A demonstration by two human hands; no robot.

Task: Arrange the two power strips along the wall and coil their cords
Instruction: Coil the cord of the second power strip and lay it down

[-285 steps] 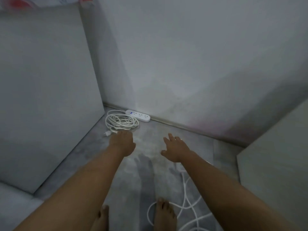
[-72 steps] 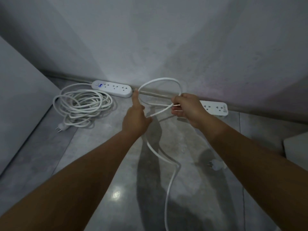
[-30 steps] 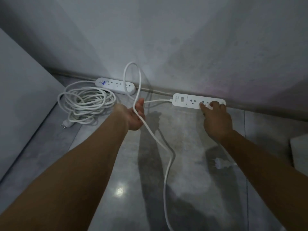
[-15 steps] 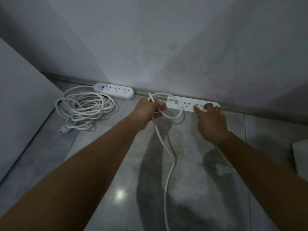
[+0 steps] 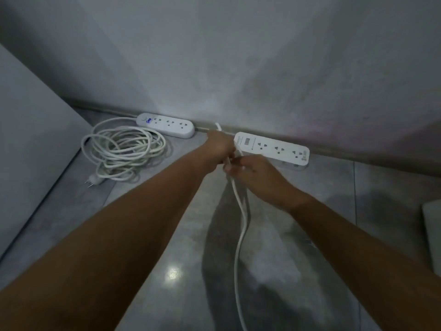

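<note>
Two white power strips lie on the floor against the wall's base. The left strip (image 5: 165,124) has its cord (image 5: 123,148) coiled in front of it, plug (image 5: 94,180) at the near edge. The right strip (image 5: 274,148) lies a little further right. Its loose white cord (image 5: 239,225) runs from my hands down the floor toward me. My left hand (image 5: 218,145) is closed around this cord just left of the right strip. My right hand (image 5: 248,169) pinches the same cord directly below the left hand.
A pale panel (image 5: 31,130) stands at the left, close to the coiled cord. The grey wall (image 5: 238,68) fills the back. A light-coloured object's corner (image 5: 432,225) shows at the right edge. The grey tiled floor (image 5: 155,235) is glossy, with a light reflection.
My right hand left the right strip and came to the cord beside my left hand. The raised loop of cord has come down into my left hand.
</note>
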